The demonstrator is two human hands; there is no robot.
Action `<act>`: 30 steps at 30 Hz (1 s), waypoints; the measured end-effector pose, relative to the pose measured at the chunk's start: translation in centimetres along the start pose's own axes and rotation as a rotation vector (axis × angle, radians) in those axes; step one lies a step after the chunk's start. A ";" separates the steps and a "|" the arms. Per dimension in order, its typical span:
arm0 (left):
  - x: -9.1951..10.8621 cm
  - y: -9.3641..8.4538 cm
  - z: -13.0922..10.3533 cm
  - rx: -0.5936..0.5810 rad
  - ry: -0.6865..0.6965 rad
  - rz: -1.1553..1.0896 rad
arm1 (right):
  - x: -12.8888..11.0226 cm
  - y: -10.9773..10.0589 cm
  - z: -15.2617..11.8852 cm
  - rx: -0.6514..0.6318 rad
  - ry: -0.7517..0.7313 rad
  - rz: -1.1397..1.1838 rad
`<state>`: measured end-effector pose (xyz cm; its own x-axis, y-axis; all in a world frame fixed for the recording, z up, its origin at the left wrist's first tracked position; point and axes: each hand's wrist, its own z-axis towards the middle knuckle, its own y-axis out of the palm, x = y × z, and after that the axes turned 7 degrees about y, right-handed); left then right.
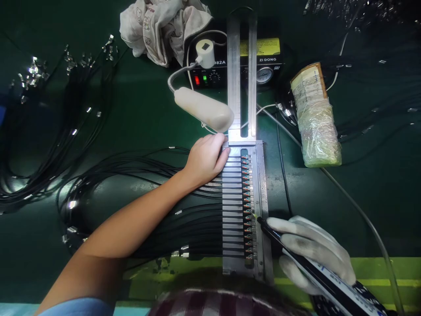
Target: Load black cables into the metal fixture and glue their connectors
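Observation:
My bare left hand is closed at the upper left edge of a slotted metal fixture, its thumb lying on the plate. What its curled fingers cover is hidden. Black cables run in from the left, laid side by side in the fixture's slots. Their ends, with small connectors and fine coloured wires, form a column along the right side. In a white glove, my right hand grips a black-and-white pen-shaped dispenser. Its thin yellow-green tip is at the connectors, around the middle of the column.
A white gooseneck lamp lights the fixture. Behind stands a black control box with a gauge, beside a crumpled cloth. On the right are a plastic-wrapped bundle and a clear hose. More cables lie left.

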<state>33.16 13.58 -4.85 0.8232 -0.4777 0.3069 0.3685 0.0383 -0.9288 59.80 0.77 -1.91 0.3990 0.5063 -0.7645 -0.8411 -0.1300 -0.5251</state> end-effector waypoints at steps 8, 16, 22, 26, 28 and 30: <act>0.0 -0.1 0.0 -0.004 0.001 -0.006 | -0.3 -0.3 0.3 -0.038 -0.001 0.012; 0.1 -0.2 0.1 -0.004 -0.004 -0.009 | -0.2 -0.2 0.2 -0.021 0.010 0.019; 0.1 -0.2 0.1 -0.012 -0.007 -0.014 | -0.2 -0.1 0.3 0.000 0.022 0.021; 0.1 -0.1 0.1 -0.017 -0.011 -0.013 | -0.2 0.0 0.4 0.010 0.014 0.024; 0.1 -0.1 0.0 -0.016 -0.011 -0.011 | -0.1 0.0 0.3 0.011 0.023 0.012; 0.0 -0.1 0.0 -0.010 -0.005 -0.010 | 0.0 0.0 0.1 0.014 0.024 0.010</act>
<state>33.15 13.58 -4.74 0.8216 -0.4737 0.3170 0.3724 0.0250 -0.9277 59.76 0.89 -1.89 0.3992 0.4841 -0.7787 -0.8500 -0.1229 -0.5122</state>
